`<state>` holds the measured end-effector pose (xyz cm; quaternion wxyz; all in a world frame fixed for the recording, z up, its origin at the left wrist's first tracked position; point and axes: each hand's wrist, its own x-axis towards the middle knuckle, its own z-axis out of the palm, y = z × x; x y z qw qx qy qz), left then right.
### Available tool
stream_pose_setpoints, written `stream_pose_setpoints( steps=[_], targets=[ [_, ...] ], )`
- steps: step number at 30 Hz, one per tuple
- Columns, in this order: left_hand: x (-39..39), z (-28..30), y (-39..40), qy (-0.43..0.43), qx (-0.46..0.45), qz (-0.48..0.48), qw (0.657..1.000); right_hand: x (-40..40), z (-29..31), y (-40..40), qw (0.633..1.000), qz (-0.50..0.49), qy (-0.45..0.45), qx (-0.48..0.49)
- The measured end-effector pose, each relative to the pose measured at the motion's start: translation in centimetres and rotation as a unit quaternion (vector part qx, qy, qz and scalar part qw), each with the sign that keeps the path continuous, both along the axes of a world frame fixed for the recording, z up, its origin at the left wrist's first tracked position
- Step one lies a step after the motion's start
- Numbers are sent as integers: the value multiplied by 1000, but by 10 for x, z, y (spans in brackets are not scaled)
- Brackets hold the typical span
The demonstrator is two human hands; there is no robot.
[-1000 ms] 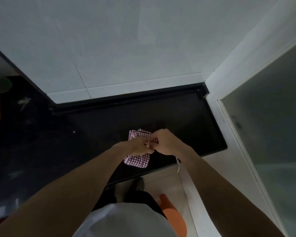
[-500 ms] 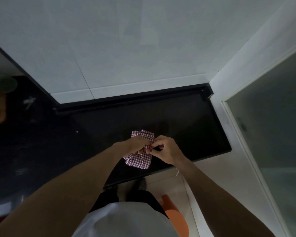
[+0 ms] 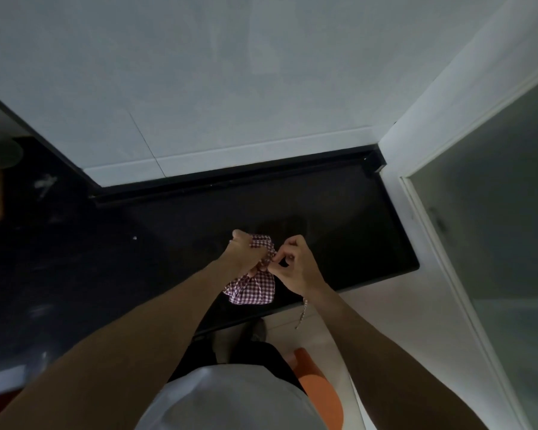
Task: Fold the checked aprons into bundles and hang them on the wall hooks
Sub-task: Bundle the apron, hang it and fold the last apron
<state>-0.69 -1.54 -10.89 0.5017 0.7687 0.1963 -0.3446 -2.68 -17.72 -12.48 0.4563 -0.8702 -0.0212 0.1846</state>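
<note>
Checked apron bundle [image 3: 255, 287] gripped in left hand [image 3: 241, 254], long axis near-to-far over counter [image 3: 339, 231], right hand [image 3: 294, 268] pinching its strap [image 3: 302, 311] alongside.

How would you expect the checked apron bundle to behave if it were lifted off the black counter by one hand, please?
Probably floppy: the checked apron bundle is soft crumpled cloth that bulges around the left hand gripping it. Likely light, since the hands hold it easily above the black counter. It may loosen unless secured; the right hand pinches it, and a strap dangles free.
</note>
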Motion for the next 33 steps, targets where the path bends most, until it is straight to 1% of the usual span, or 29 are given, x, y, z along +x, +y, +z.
stream_pose_setpoints(
  steps=[3,5,6,7,9,10,12,14,16,17,19,20,21,23,24,27,29,31,33],
  targets=[
    [1,0,10,4,-39,-20,999,0,0,2,999,-6,46,21],
    [0,-3,16,5,-85,-44,995,1,1,4,995,-38,85,48],
    [-1,-3,19,8,-113,-58,992,1,1,5,989,-59,109,77],
    [-3,-1,22,11,-136,-71,988,0,0,7,980,-87,137,116],
    [-6,0,24,18,-158,-92,983,-3,1,8,945,-151,202,209],
    [-6,1,23,23,-163,-91,982,-4,1,9,929,-169,228,238],
    [-7,3,19,39,-181,-76,980,-5,1,10,915,-178,251,260],
    [-8,5,16,28,-162,-100,981,-5,1,11,914,-179,249,267],
    [-9,3,16,-25,-101,-154,983,-6,0,10,916,-177,237,272],
    [-10,0,15,-50,-82,-159,983,-5,-1,8,918,-178,229,270],
    [-12,-3,14,-76,-89,-110,987,-4,-2,4,927,-178,210,254],
    [-13,-4,12,-84,-96,-82,988,-3,-3,1,938,-173,192,231],
    [-14,-3,11,-90,-99,-61,989,-2,-7,-3,957,-158,161,185],
    [-16,-4,10,-99,-95,-51,989,-3,-12,-8,987,-105,87,86],
    [-16,-6,11,-105,-90,-57,989,-6,-14,-9,994,-77,55,56],
    [-16,-9,12,-106,-49,-103,988,-15,-19,-8,999,-16,-20,25],
    [-14,-6,12,-106,-39,-130,985,-17,-23,-5,998,9,-62,2],
    [-13,-5,11,-112,-35,-144,983,-15,-24,-2,997,15,-79,-16],
    [-10,-3,9,-132,-1,-156,979,-12,-23,0,997,8,-74,-21]
  ],
)
